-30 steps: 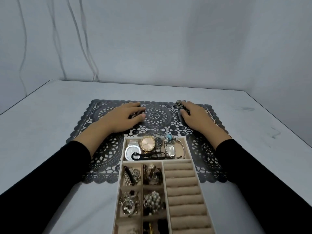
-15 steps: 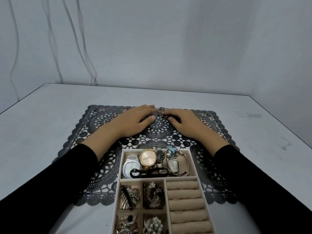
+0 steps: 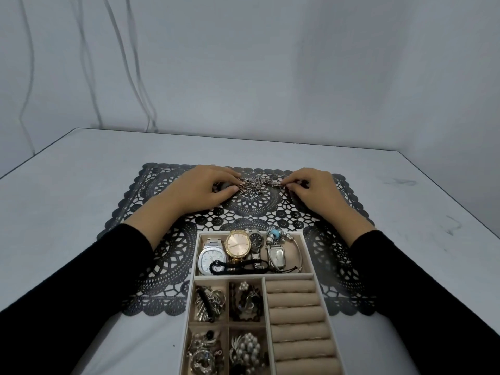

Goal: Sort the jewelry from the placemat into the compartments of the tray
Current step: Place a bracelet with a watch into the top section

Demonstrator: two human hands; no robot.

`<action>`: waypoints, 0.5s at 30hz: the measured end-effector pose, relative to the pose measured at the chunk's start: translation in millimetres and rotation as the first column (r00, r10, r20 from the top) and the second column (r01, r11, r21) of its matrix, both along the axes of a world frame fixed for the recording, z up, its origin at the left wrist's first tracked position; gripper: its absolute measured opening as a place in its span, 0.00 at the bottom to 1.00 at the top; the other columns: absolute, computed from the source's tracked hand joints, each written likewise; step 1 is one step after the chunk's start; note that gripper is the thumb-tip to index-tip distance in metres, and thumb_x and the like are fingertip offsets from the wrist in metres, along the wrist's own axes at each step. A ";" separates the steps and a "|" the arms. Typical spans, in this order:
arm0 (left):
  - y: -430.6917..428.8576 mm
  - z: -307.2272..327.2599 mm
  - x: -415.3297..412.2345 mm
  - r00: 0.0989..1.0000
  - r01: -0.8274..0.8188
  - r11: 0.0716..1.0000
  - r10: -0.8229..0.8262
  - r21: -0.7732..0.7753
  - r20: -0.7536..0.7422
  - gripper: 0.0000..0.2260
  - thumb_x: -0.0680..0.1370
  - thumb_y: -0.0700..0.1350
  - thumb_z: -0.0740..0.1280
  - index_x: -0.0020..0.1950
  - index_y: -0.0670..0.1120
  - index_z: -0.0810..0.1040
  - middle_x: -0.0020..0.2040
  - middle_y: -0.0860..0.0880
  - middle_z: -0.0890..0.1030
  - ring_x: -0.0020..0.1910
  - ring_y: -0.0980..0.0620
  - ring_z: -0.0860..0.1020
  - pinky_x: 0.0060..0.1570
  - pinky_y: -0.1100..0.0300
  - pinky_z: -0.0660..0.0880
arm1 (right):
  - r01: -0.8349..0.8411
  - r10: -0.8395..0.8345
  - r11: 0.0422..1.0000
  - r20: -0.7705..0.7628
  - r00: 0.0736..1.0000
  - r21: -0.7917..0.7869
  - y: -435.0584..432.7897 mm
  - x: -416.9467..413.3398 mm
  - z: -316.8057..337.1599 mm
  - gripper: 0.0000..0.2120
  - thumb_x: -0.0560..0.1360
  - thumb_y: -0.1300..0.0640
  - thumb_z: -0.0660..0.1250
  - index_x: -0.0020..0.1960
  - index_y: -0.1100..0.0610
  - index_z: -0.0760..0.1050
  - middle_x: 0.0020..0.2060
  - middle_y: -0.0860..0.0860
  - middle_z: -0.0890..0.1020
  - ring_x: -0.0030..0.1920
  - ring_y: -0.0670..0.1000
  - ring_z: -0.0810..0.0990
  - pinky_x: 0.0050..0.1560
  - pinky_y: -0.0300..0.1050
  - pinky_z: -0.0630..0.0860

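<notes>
A metal link bracelet [image 3: 258, 182] lies stretched across the far middle of the black lace placemat [image 3: 338, 255]. My left hand [image 3: 203, 189] pinches its left end and my right hand [image 3: 311, 189] pinches its right end. Nearer me stands the beige tray [image 3: 195, 277]. Its wide top compartment holds several watches [image 3: 238, 246] and bracelets. The small squares at the lower left hold brooches and earrings [image 3: 246, 347]. The ring rolls [image 3: 293, 301] on the right hold nothing that I can see.
The placemat lies on a grey table [image 3: 67, 201] with its right edge [image 3: 460, 201] and far edge near the wall. Thin cables [image 3: 135, 77] hang down the wall at the back left.
My hands met at the middle of the placemat, then drew apart, stretching the bracelet out between them. My head has tilted, shifting the tray lower in view.
</notes>
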State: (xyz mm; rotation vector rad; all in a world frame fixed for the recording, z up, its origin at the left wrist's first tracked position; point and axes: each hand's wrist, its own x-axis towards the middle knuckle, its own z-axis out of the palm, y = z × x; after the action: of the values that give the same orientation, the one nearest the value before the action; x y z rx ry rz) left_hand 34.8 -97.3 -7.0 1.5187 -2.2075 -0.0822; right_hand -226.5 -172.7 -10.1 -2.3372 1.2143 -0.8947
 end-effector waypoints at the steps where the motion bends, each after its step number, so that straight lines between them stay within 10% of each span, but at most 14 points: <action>1: 1.0 0.0 2.3 1.000 -0.005 1.000 0.005 -0.012 -0.018 0.11 0.79 0.53 0.66 0.58 0.52 0.83 0.63 0.56 0.80 0.60 0.58 0.77 0.60 0.55 0.75 | 0.012 -0.012 1.000 0.004 1.000 -0.001 0.2 -0.6 0.1 0.08 0.75 0.63 0.68 0.49 0.55 0.84 0.49 0.49 0.84 0.51 0.46 0.78 0.55 0.38 0.72; 15: 8.8 0.3 11.8 0.962 -0.181 0.983 0.176 -0.004 -0.210 0.07 0.79 0.48 0.67 0.55 0.49 0.82 0.52 0.55 0.82 0.51 0.58 0.77 0.48 0.67 0.67 | -0.113 0.109 0.992 -0.058 0.992 -0.057 4.1 19.0 0.4 0.10 0.76 0.57 0.68 0.56 0.54 0.82 0.53 0.50 0.83 0.53 0.47 0.79 0.58 0.41 0.72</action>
State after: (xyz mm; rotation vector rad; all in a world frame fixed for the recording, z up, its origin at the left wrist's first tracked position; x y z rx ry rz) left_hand 46.6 -88.4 -6.6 1.6108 -1.8946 -0.1511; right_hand -207.5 -168.6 -9.7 -2.4653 1.0801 -0.8451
